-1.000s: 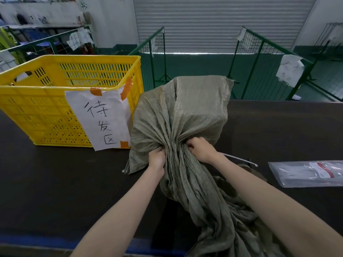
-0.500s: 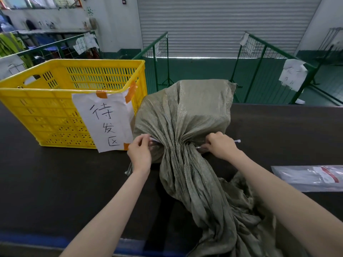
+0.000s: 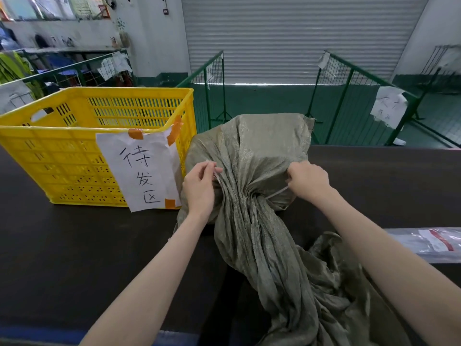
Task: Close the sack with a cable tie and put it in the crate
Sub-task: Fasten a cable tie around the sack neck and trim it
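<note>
The grey-green sack (image 3: 252,158) lies on the dark desk (image 3: 74,245), its filled body just beside the yellow crate (image 3: 74,146) and its loose mouth trailing toward the person. The step in hand is the tying: a white cable tie (image 3: 275,192) runs around the gathered neck, with the left hand (image 3: 199,186) pinching one end of it at the left of the neck and the right hand (image 3: 308,181) closed on the other end at the right. Whether the tail is already threaded through the head is hidden by the folds. The next move probably calls for bringing both ends together, feeding the tail in and pulling tight while the pleats stay bunched, before lifting the sack into the crate
</note>
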A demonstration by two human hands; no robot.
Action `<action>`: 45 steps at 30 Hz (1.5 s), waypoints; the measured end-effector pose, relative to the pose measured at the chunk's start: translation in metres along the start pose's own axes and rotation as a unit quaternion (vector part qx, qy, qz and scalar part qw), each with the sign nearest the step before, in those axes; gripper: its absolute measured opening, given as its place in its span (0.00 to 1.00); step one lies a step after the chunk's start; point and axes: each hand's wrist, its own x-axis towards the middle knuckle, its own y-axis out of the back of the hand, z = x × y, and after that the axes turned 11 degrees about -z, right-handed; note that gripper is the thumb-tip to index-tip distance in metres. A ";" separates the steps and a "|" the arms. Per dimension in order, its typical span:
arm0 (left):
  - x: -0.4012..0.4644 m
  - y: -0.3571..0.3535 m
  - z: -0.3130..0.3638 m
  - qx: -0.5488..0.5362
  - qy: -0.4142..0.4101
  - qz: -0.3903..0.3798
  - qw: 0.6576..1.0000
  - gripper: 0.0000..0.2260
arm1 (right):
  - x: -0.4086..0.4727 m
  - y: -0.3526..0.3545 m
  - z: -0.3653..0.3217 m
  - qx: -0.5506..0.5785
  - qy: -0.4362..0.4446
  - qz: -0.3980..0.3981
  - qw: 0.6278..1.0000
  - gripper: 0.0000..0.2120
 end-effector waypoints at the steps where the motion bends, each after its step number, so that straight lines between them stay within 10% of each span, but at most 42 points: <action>1: 0.001 -0.001 0.002 0.004 -0.001 -0.016 1.000 0.08 | 0.002 0.004 0.002 0.052 0.003 -0.007 0.999 0.06; 10: 0.016 0.000 0.009 -0.093 0.082 -0.154 0.980 0.05 | 0.003 0.021 -0.006 0.533 0.084 -0.100 0.836 0.08; 18: 0.027 0.002 0.008 -0.101 0.095 -0.247 0.959 0.08 | 0.010 0.011 -0.011 0.665 0.111 -0.167 0.719 0.13; 38: 0.040 -0.004 -0.011 -0.219 0.137 -0.316 0.913 0.12 | 0.016 -0.035 -0.034 0.607 0.207 0.012 0.767 0.10; 45: 0.039 -0.003 -0.022 -0.212 0.119 -0.321 0.915 0.15 | 0.012 -0.046 -0.038 0.691 0.241 -0.070 0.678 0.09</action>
